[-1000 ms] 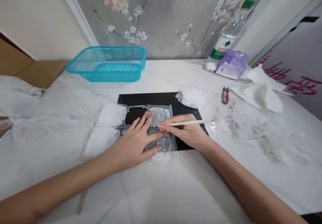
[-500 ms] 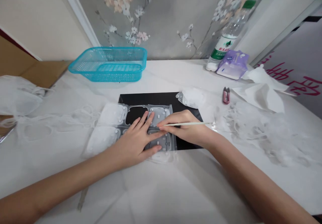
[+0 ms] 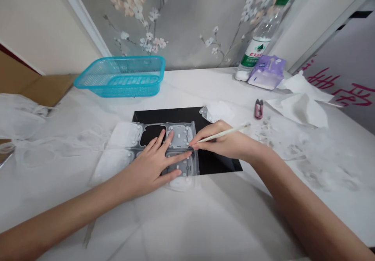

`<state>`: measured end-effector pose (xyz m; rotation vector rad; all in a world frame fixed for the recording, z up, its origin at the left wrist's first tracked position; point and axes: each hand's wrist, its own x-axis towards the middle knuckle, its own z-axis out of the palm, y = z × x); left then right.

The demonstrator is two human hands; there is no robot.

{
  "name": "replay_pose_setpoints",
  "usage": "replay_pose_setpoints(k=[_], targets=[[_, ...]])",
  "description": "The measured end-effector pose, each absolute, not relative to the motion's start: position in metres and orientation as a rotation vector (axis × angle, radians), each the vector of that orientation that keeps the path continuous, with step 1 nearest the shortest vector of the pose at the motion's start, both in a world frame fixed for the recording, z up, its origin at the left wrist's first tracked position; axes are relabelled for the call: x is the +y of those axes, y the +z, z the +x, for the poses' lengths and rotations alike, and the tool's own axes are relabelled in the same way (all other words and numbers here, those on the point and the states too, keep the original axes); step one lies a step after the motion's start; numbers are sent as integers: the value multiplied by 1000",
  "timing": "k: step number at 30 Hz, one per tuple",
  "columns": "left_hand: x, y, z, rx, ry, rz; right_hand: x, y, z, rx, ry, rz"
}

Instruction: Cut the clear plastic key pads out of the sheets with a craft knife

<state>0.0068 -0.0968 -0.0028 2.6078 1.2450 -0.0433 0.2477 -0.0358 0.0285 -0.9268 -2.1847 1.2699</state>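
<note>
- Grip first: in the head view, the right hand (image 3: pixel 224 139) pinches a thin pale stick (image 3: pixel 225 133) between its fingers, close to the low end.
- One end of the stick points left and down, at the near right corner of a clear square part (image 3: pixel 179 136). Its other end pokes up and to the right, over the hand.
- That square part is in the cloudy plastic sheet (image 3: pixel 197 164), just to the left of the right fingertips. If the tip touches it, that is too small to tell.
- The left hand (image 3: pixel 152 163) holds nothing. It lies flat on the sheet, fingers spread, with its pointing finger just beside the stick's tip.
- Both hands are near that corner, one on each side.
- Some of the sheet lies over a black board (image 3: pixel 218 163) on the white worktop (image 3: pixel 205 222).
- Small red snips (image 3: pixel 258 110) lie well apart, far to the right.
</note>
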Motion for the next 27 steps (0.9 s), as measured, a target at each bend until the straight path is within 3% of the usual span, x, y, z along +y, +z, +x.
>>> replay_pose_setpoints(k=[11, 27], targets=[[-97, -5, 8, 1242, -13, 2648, -39, -2, 228, -1972, 1317, -748], [-97, 3, 12, 1251, -80, 2603, -31, 10, 252, -2060, 1398, -796]])
